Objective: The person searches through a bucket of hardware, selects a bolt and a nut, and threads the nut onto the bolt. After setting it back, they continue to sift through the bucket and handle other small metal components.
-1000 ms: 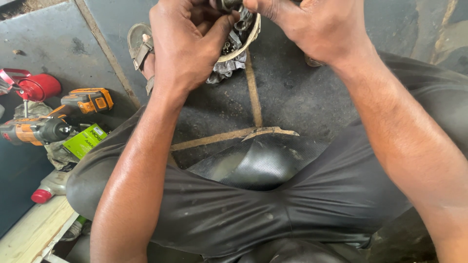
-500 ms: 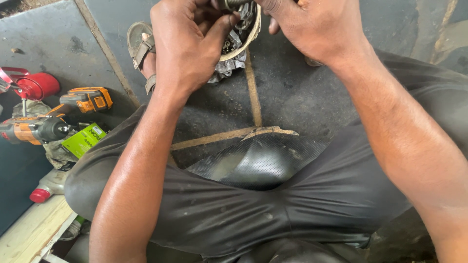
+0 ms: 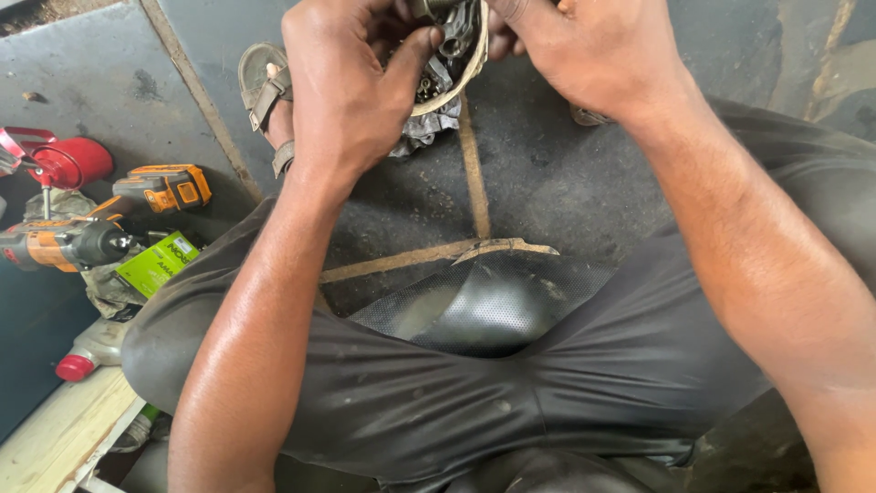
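So at the top middle of the frame you've got both hands bunched up around a small greasy metal part (image 3: 449,36), looks like a cluster of little tubes and fittings, but it's half hidden and cut off by the top edge so I can't tell exactly what it is. Your left hand (image 3: 351,87) is curled, thumb pressed in against the part from the left side, the other fingers folded behind it. Your right hand (image 3: 593,55) is closed over the part from the right, fingertips tucked in at the top where I can't really see them. A pale curved strip (image 3: 461,80) hangs off the part between your hands, and there's a crumpled grey rag (image 3: 427,128) just under it on the dark floor (image 3: 547,183). Your sandalled foot (image 3: 266,91) sits just left of your left wrist. Over at the left edge of the frame there's an orange and black cordless drill (image 3: 68,239), a green box (image 3: 157,263) touching it, and a red funnel (image 3: 68,162) above that.
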